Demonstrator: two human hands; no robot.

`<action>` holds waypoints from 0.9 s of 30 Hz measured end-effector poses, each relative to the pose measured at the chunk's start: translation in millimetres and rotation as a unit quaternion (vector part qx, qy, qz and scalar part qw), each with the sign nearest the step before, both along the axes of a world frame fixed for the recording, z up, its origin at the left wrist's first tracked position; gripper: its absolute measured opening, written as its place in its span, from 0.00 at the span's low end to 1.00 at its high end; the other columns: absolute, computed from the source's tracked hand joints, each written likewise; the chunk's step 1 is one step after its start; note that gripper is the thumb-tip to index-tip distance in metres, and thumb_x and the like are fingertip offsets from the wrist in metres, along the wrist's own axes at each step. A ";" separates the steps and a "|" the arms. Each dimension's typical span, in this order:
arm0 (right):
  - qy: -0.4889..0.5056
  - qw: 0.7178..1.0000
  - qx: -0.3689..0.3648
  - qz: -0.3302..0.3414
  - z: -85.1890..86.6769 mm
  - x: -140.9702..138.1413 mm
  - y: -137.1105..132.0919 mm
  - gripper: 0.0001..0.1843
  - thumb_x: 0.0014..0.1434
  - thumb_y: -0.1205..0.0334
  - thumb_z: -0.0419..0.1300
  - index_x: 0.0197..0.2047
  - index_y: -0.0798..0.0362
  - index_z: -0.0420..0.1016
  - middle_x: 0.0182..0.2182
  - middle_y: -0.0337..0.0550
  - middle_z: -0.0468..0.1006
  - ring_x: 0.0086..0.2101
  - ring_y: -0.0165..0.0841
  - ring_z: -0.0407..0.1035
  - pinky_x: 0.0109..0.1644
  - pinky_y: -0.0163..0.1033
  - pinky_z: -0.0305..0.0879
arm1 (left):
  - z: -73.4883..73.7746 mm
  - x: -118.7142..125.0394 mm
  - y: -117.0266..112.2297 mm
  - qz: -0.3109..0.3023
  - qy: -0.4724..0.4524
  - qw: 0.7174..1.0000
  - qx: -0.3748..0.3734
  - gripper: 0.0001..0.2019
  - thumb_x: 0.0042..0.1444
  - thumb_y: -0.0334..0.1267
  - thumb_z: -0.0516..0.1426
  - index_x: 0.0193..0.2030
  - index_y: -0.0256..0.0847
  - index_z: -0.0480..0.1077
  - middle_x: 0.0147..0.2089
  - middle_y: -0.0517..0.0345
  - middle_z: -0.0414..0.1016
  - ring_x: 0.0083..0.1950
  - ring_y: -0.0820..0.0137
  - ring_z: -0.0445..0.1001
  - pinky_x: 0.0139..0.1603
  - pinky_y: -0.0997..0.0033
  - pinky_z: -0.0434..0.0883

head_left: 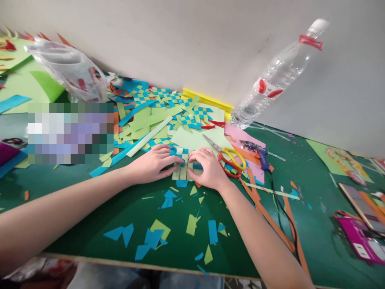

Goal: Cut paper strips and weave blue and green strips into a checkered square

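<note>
A small woven paper mat (182, 168) of light green and blue strips lies on the green table (90, 216). My left hand (153, 163) presses on its left side, fingers curled and pinching a blue strip. My right hand (207, 168) rests on its right side, fingers bent down onto the strips. Both hands touch the mat from opposite sides.
Scissors (230, 158) with yellow and red handles lie just right of my right hand. A clear plastic bottle (279, 74) leans against the wall. Woven pieces and loose strips (156, 112) pile behind. Paper scraps (156, 235) litter the front. A plastic bag (70, 72) sits back left, a phone (362, 206) at right.
</note>
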State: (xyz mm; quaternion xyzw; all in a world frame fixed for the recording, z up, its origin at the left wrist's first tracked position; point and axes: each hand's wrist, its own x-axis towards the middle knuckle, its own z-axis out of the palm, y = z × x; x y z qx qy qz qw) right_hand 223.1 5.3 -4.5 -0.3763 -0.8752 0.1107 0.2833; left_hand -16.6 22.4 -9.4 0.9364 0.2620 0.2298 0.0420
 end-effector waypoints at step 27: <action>0.027 0.995 -0.090 0.040 0.4 9.6 8.3 0.20 0.52 0.52 0.67 0.46 0.50 0.73 0.46 0.44 0.79 0.50 0.37 0.72 0.68 0.56 0.52 | -1.6 -0.7 0.5 0.009 0.021 1.000 0.009 0.13 0.65 0.39 0.51 0.53 0.44 0.69 0.42 0.56 0.79 0.48 0.63 0.74 0.60 0.55 0.64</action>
